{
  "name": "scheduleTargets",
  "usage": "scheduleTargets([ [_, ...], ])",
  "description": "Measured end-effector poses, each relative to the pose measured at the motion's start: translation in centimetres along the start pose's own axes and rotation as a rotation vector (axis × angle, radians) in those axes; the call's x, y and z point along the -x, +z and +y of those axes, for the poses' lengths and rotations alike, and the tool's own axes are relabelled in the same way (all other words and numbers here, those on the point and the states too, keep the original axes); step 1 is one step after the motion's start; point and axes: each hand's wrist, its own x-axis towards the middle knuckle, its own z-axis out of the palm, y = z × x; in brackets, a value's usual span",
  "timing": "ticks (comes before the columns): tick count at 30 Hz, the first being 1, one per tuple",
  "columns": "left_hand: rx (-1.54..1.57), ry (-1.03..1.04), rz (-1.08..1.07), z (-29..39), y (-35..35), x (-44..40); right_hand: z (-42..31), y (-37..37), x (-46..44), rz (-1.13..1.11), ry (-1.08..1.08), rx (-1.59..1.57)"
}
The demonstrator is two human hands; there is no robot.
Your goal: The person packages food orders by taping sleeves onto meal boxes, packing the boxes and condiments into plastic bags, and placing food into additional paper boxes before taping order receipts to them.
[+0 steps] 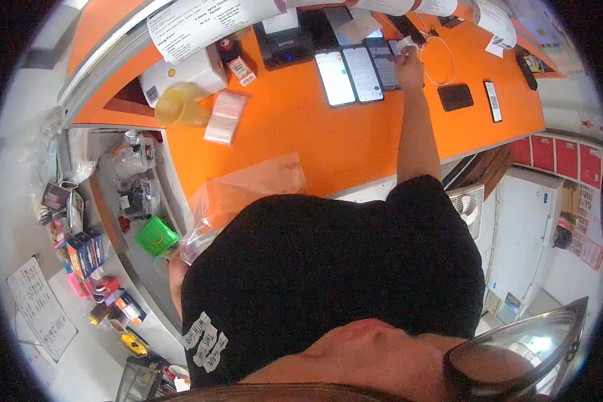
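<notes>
At the counter's far side my right hand (409, 70) reaches out with its fingers closed on a small white crumpled piece (403, 45), perhaps paper or tissue. Just left of that hand lie several phones, among them a bright-screened phone (335, 79) and another lit phone (363, 75). My left hand (175, 262) is low at the left, partly covered by my black shirt. Its fingers are pinched at the bottom of a clear plastic bag (248, 191), which spreads over the counter's front edge. A green plastic container (157, 236) is beside that hand.
On the orange counter (295, 134) are a stack of clear bags (226, 117), a yellowish tape roll (181, 107), a black printer (283, 43), a dark phone (456, 98) and a white cable (452, 63). Printed slips (208, 27) hang above. Shelves (134, 268) stand left.
</notes>
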Motion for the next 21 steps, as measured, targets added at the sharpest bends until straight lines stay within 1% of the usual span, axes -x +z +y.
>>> scheduleTargets([
  [1,-0.129,-0.018,0.015,1.5,0.3,0.9,-0.9,-0.9,0.2,0.004,0.038,0.019],
  [4,0.09,-0.031,-0.112,0.3,0.0,0.2,1.4,0.3,0.1,-0.028,0.01,-0.062],
  [7,0.18,0.023,-0.068,-3.1,-0.1,-1.3,1.1,0.4,0.5,-0.065,-0.064,-0.049],
  [10,0.246,-0.007,-0.091,-1.2,0.0,-0.4,0.1,0.5,0.7,-0.035,-0.125,0.053],
  [13,0.332,-0.041,-0.171,-3.0,-0.7,-1.7,3.9,3.8,0.0,0.034,-0.253,0.204],
  [14,0.346,-0.037,-0.17,-3.4,-0.8,-2.0,3.4,3.3,0.0,0.079,-0.223,0.053],
  [16,0.376,-0.03,-0.167,-4.2,-0.8,-2.3,-0.2,1.2,0.2,0.167,-0.162,-0.247],
  [19,0.171,0.037,-0.122,-1.0,0.2,-0.3,-3.9,0.2,0.3,0.254,-0.119,-0.288],
  [21,0.416,-0.053,-0.118,-3.1,-0.2,-1.4,-5.8,1.3,0.5,0.257,-0.233,-0.083],
])
